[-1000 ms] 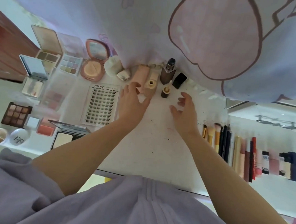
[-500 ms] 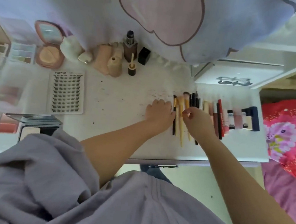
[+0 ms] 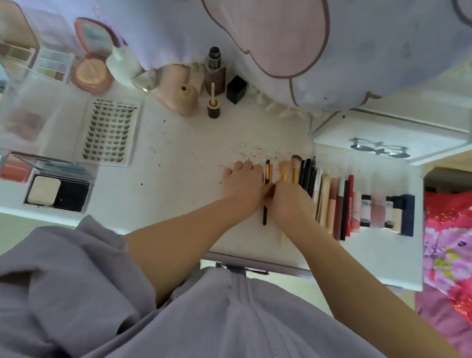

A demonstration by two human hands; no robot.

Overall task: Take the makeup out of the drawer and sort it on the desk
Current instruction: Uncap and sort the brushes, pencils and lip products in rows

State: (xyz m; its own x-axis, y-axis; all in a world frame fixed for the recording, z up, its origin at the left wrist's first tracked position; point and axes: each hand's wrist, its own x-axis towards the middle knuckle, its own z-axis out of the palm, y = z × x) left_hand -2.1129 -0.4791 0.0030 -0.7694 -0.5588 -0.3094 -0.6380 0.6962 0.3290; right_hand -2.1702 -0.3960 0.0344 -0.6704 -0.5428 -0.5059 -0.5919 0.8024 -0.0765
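Note:
Makeup brushes, pencils and lip tubes lie in a row on the white desk point(image 3: 175, 201), right of centre. My left hand point(image 3: 241, 183) rests on the desk with curled fingers, its knuckles against the thin black brush point(image 3: 264, 216) at the row's left end. My right hand point(image 3: 288, 202) lies over the tan brushes point(image 3: 285, 170) and grips one handle, whose tip point(image 3: 282, 239) sticks out below my wrist. Lip tubes point(image 3: 338, 209) and small bottles point(image 3: 376, 211) continue the row to the right. The drawer is hidden under my arms and clothing.
Bottles and jars point(image 3: 214, 73) stand at the back under a hanging cloth point(image 3: 272, 23). A lash card point(image 3: 108, 132) and open palettes and compacts point(image 3: 58, 190) fill the left side. A white shelf unit point(image 3: 377, 140) stands at the right, with red bedding point(image 3: 459, 243) beyond.
Both hands left the bottles at the back and moved right to the brush row. My view swung right. The hands have closed in together on the leftmost brushes.

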